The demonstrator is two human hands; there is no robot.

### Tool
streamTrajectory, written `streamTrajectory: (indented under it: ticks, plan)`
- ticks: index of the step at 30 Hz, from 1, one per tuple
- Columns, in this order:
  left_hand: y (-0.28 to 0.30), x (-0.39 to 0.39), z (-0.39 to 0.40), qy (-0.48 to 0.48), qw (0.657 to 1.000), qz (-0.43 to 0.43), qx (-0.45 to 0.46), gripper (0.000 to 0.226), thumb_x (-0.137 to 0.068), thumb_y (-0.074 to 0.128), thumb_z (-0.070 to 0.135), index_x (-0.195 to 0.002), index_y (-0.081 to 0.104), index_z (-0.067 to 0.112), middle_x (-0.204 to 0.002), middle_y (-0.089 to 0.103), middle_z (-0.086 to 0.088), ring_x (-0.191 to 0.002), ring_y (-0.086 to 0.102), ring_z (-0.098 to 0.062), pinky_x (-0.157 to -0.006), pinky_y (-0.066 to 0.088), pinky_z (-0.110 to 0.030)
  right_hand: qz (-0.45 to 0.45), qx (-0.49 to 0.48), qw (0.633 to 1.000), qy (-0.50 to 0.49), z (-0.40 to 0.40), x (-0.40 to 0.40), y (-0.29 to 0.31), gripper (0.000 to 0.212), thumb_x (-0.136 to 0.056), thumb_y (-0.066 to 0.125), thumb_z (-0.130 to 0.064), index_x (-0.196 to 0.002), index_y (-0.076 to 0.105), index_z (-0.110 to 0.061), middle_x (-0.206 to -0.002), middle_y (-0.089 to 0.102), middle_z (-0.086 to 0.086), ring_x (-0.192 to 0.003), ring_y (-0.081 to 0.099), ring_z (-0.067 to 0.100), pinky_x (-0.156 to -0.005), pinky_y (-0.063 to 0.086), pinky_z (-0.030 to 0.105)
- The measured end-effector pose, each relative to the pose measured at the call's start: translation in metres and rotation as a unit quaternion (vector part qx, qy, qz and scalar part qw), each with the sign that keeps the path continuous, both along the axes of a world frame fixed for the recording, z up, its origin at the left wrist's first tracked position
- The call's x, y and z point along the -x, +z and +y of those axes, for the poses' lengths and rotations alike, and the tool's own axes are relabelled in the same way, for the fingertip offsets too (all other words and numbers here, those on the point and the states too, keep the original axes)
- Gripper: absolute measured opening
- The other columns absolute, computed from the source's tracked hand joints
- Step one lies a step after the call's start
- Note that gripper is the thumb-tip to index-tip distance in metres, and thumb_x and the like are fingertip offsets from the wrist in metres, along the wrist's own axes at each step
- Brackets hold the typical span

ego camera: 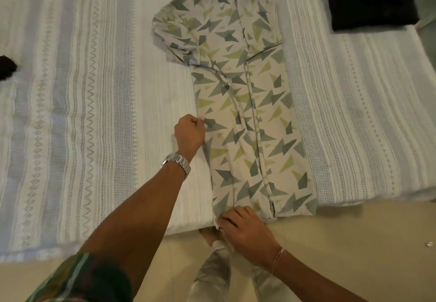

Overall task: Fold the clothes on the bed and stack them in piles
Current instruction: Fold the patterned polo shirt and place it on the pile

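We see the patterned dress (245,103) lying lengthwise on the bed (94,89), its right side already folded in over the middle and its hem at the near edge of the bed. Our left hand (188,134), with a watch (176,161) at the wrist, has its grip pinching the dress's left edge about halfway up, while our right hand (245,233) pinches the hem's near-left corner. A folded black garment (370,4) sits at the far right of the bed.
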State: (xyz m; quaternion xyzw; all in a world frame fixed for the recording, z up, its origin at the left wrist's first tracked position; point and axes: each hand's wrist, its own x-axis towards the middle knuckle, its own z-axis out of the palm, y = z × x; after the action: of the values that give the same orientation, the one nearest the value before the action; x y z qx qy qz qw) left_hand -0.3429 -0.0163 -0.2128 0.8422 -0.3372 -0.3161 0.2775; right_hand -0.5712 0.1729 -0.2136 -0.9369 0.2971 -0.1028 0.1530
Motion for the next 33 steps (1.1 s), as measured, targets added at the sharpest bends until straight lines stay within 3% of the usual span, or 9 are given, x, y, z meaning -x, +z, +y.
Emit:
streamTrajectory:
  ticks: [2,6,11,15,18,20,24,28,33]
  plan:
    - [-0.002,0.0,0.002,0.01,1.0,0.024,0.01,0.025,-0.102,0.058,0.028,-0.09,0.065,0.007,-0.087,0.068,-0.006,-0.08,0.067,-0.026,-0.075,0.059,-0.043,-0.022,-0.02,0.999,0.012,-0.002,-0.003,0.002,0.015,-0.096,0.067,-0.025,-0.108,0.066,-0.016,-0.104,0.068,0.0,-0.091,0.058,0.017,-0.082,0.05,0.03]
    - [-0.008,0.0,0.007,0.01,0.998,0.05,0.027,0.027,-0.103,0.056,0.032,-0.088,0.06,0.01,-0.088,0.068,-0.009,-0.08,0.068,-0.03,-0.071,0.06,-0.051,-0.081,-0.084,0.993,0.033,-0.002,-0.009,0.011,0.013,-0.1,0.065,-0.026,-0.102,0.07,-0.014,-0.101,0.066,0.001,-0.089,0.057,0.014,-0.073,0.05,0.024]
    - [-0.006,-0.008,0.012,0.003,0.969,0.248,-0.01,0.05,-0.08,0.085,0.038,-0.06,0.047,0.014,-0.07,0.057,-0.012,-0.065,0.061,-0.025,-0.052,0.057,-0.035,-0.093,-0.105,0.988,-0.057,-0.005,-0.015,0.008,0.022,-0.101,0.061,-0.033,-0.111,0.067,-0.014,-0.112,0.065,0.002,-0.102,0.058,0.017,-0.087,0.052,0.03]
    - [0.01,-0.02,0.017,-0.057,0.916,0.385,-0.096,0.034,-0.077,0.088,0.02,-0.093,0.069,-0.003,-0.095,0.075,-0.017,-0.089,0.075,-0.031,-0.069,0.064,-0.038,-0.116,-0.155,0.98,-0.052,-0.014,-0.019,0.014,0.015,-0.101,0.062,-0.025,-0.107,0.068,-0.012,-0.106,0.065,0.002,-0.093,0.06,0.014,-0.08,0.052,0.025]
    - [0.022,-0.024,0.023,-0.156,0.872,0.398,-0.238,0.037,-0.078,0.085,0.008,-0.111,0.071,-0.002,-0.103,0.076,-0.018,-0.095,0.075,-0.03,-0.076,0.064,-0.036,-0.123,-0.181,0.954,-0.204,-0.031,-0.025,0.017,0.021,-0.098,0.064,-0.036,-0.108,0.065,-0.018,-0.107,0.063,-0.003,-0.092,0.059,0.009,-0.079,0.049,0.017]
    - [0.024,-0.022,0.029,-0.22,0.84,0.379,-0.32,0.038,-0.079,0.084,0.004,-0.114,0.07,-0.005,-0.104,0.075,-0.022,-0.096,0.075,-0.032,-0.078,0.064,-0.037,-0.066,-0.187,0.949,-0.244,-0.038,-0.031,0.017,0.03,-0.093,0.064,-0.046,-0.11,0.062,-0.021,-0.105,0.062,-0.005,-0.088,0.058,0.009,-0.076,0.045,0.015]
    - [0.023,-0.018,0.042,-0.266,0.827,0.345,-0.355,0.037,-0.08,0.081,-0.002,-0.114,0.069,-0.008,-0.101,0.076,-0.023,-0.092,0.075,-0.032,-0.083,0.063,-0.04,-0.002,-0.281,0.957,-0.067,-0.044,-0.036,0.023,0.028,-0.094,0.059,-0.043,-0.106,0.072,-0.022,-0.101,0.073,-0.005,-0.086,0.065,0.011,-0.08,0.056,0.032]
    - [0.023,-0.023,0.049,-0.261,0.832,0.356,-0.337,0.029,-0.085,0.076,-0.003,-0.114,0.07,-0.005,-0.101,0.076,-0.02,-0.088,0.076,-0.028,-0.086,0.062,-0.039,-0.07,-0.29,0.951,-0.085,-0.054,-0.027,0.022,0.02,-0.096,0.063,-0.03,-0.107,0.075,-0.019,-0.104,0.075,-0.006,-0.089,0.066,0.007,-0.082,0.053,0.021]
    - [0.023,-0.024,0.058,-0.248,0.839,0.361,-0.324,0.026,-0.087,0.074,-0.002,-0.113,0.07,-0.005,-0.101,0.076,-0.021,-0.089,0.076,-0.03,-0.083,0.062,-0.039,-0.025,-0.316,0.948,-0.005,-0.054,-0.019,0.022,0.016,-0.091,0.071,-0.027,-0.104,0.078,-0.021,-0.103,0.076,-0.009,-0.088,0.065,0.0,-0.081,0.05,0.014]
